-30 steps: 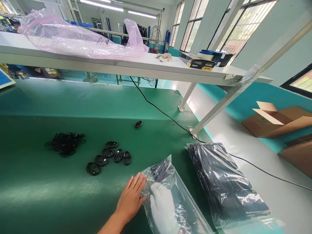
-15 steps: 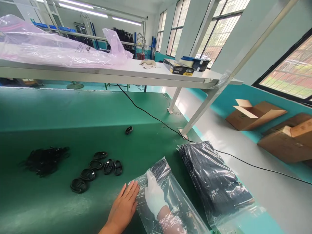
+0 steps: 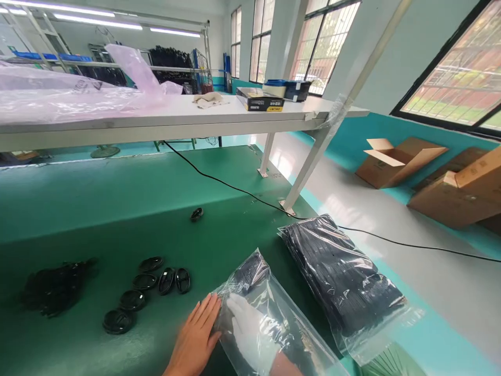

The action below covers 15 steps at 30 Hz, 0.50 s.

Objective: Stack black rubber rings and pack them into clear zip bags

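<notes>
My bare left hand [image 3: 198, 331] lies flat on the left edge of a clear plastic bag [image 3: 301, 324], its fingers together and stretched out. Inside that bag is my right hand [image 3: 248, 329] in a white glove, seen through the film with its fingers extended. Just beyond its fingertips, a small stack of dark strip-like pieces [image 3: 250, 272] fills the bag's far corner. To the right lies a second clear bag [image 3: 340, 271], packed with many black strips.
Several black oval rings [image 3: 132, 300] lie left of my hands, with a lone ring [image 3: 197, 214] farther back. A dark tangled pile [image 3: 57, 287] is at far left. A black cable [image 3: 230, 185] crosses the green tabletop [image 3: 129, 188]. A shelf leg [image 3: 307, 175] stands behind the packed bag.
My gloved hand has drawn back slightly from the dark pieces inside the bag, its fingers lying flatter. My left hand stays on the bag's edge. The view has shifted a little.
</notes>
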{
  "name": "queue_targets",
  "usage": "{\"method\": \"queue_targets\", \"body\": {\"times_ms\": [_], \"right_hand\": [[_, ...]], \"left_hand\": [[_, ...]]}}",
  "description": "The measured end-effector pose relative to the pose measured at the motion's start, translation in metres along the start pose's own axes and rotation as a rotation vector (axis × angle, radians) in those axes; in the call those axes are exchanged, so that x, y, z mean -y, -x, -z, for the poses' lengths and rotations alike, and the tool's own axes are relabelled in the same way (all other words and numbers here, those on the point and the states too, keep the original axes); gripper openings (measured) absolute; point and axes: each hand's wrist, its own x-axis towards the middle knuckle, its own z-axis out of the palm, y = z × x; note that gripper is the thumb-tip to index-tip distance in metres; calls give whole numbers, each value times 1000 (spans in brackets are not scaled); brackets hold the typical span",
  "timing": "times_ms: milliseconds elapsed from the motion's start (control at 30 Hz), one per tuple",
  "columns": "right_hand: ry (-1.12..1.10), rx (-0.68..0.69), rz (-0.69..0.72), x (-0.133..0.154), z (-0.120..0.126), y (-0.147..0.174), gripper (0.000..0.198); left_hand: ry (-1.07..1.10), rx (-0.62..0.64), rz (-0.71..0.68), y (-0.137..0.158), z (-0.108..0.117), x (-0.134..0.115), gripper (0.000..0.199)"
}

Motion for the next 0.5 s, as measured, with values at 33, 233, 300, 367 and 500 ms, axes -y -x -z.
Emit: {"method": "queue_targets", "body": {"times_ms": [33,233,300,367,500], "right_hand": [[-3,-11,-13,-3,-3,-6,38],[5,-65,-74,-20,-1,-6,40],[8,-74,-82,-22,-3,-9,44],[8,-80,-85,-23,-6,-14,50],[5,-83,-97,-25,-7,-19,54]], "left_hand": [[19,-20,31,-8,7,1,59],[123,-25,-77,-114,29,-22,57],[135,57,-206,-147,24,-35,61],[142,136,-304,-167,16,-41,64],[144,218,-383,-174,0,-39,69]]}}
